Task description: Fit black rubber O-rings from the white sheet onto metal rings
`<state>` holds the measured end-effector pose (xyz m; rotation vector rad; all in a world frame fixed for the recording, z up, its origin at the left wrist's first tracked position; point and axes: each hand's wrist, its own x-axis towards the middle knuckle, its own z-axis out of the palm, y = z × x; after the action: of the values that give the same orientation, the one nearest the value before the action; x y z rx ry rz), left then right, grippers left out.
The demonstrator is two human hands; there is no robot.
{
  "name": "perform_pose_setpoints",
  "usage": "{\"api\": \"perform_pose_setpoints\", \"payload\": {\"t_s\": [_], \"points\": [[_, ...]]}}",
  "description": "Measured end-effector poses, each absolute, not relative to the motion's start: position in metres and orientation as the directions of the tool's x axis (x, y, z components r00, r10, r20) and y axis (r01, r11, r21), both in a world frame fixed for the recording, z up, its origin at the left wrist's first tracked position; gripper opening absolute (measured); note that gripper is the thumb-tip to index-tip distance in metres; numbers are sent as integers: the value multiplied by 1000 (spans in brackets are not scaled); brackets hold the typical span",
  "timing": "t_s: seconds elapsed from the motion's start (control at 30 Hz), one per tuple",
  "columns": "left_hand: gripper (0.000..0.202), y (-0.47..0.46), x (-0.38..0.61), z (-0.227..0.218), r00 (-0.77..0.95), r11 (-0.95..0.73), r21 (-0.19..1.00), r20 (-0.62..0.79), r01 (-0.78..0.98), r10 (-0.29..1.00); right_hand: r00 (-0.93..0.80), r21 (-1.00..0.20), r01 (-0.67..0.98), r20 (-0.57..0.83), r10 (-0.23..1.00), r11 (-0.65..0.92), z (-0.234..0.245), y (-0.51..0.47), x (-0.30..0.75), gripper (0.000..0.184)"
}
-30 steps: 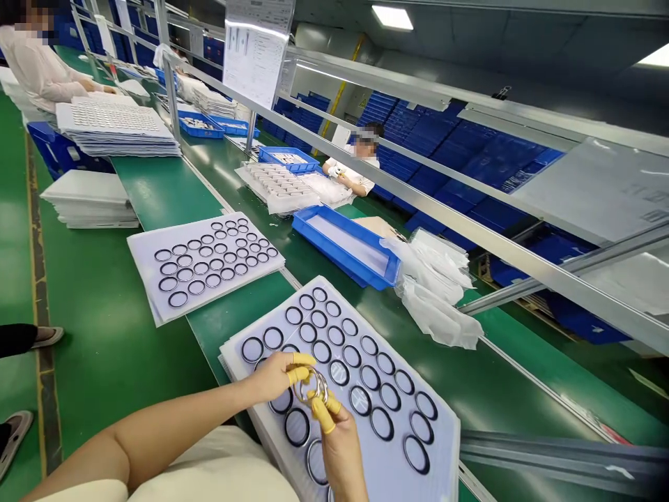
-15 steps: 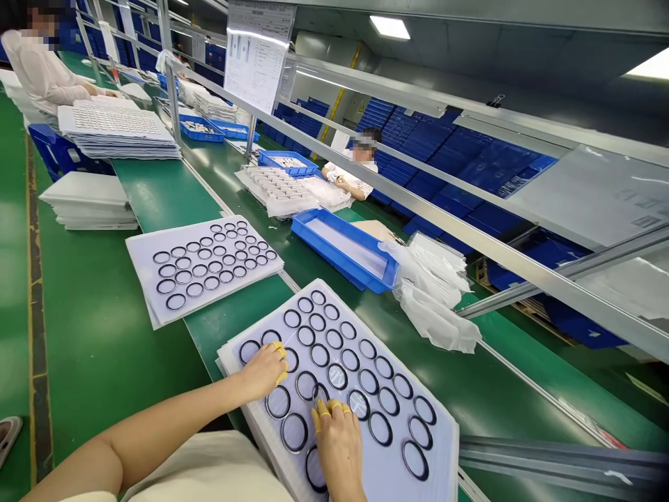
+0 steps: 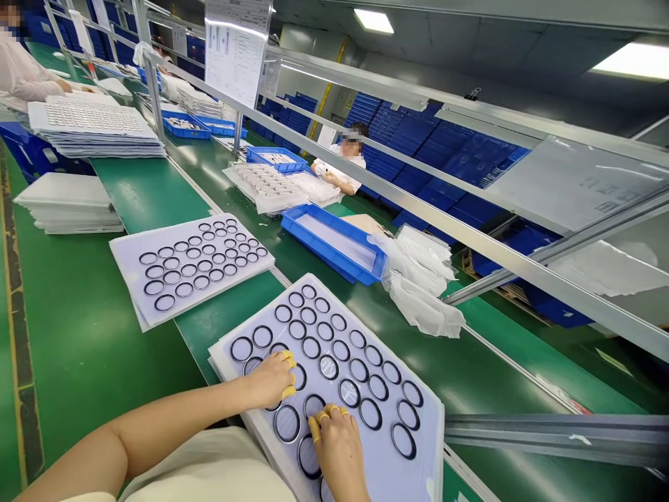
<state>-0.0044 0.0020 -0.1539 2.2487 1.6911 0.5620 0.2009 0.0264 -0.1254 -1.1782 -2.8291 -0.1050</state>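
Note:
In the head view, a stack of white sheets (image 3: 387,457) lies in front of me, its top sheet covered with several black-rimmed rings (image 3: 371,413). My left hand (image 3: 274,380) rests over rings on the left part of the sheet, fingers curled and yellow covers on their tips. What is under those fingers is hidden. Closer to me, my right hand (image 3: 339,446) has its covered fingers bent together at the lower edge of a ring (image 3: 314,397). The thumb and fingers appear to pinch that ring. Another ring (image 3: 308,457) is partly hidden behind this hand.
A second sheet (image 3: 130,279) with rings lies further left on the green bench. Beyond stand a blue tray (image 3: 334,244), crumpled white wrapping (image 3: 426,303) and a white holder of parts (image 3: 266,185). Metal rails (image 3: 418,199) cross ahead. Co-workers sit at far left and across the bench.
The view has shifted, moving the scene left. My left hand has moved rightward over the sheet and covers other rings. The tilted ring at my right fingertips now looks flatter on the sheet.

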Motion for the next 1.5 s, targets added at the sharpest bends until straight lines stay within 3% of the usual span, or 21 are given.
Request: {"api": "perform_pose_setpoints", "payload": {"t_s": [0.13,0.33,0.5,0.6,0.73,0.8,0.93,1.03,1.1,1.17,1.37,1.5], "points": [[15,17,-29,-141,182,-230,443,148,867,972,-691,17,721,94,717,692,-118,43,194,15],[11,68,-83,-134,-30,-9,459,78,889,996,-713,-25,695,105,694,718,-107,80,146,20],[14,80,-93,-137,-128,80,584,40,808,991,-726,-114,671,98,681,732,-113,103,99,10],[11,70,-93,-132,-234,135,708,44,693,971,-712,-238,660,106,694,713,-120,111,83,12],[24,45,-96,-119,-406,211,868,-13,450,914,-651,-492,603,151,744,628,-119,110,78,15],[32,29,-94,-110,-414,204,928,-60,312,908,-586,-639,544,174,792,543,-110,98,84,19],[41,-6,-69,-89,-249,171,981,-144,90,958,-466,-898,340,96,880,278,-80,51,121,31],[51,-27,-41,-68,13,177,981,-177,-79,984,-422,-987,148,-12,906,56,-50,9,152,34],[55,-36,-25,-53,211,211,951,-164,-224,964,-449,-949,-158,-178,876,-274,-31,-12,168,29],[55,-41,-12,-41,347,258,912,-141,-320,927,-460,-847,-319,-253,851,-424,-18,-26,179,27],[47,-44,11,-22,538,343,890,-137,-302,832,-426,-758,-481,-236,873,-440,-19,-46,206,25],[42,-47,23,-17,579,382,878,-158,-289,800,-404,-762,-496,-223,887,-417,-21,-54,220,22]]}}
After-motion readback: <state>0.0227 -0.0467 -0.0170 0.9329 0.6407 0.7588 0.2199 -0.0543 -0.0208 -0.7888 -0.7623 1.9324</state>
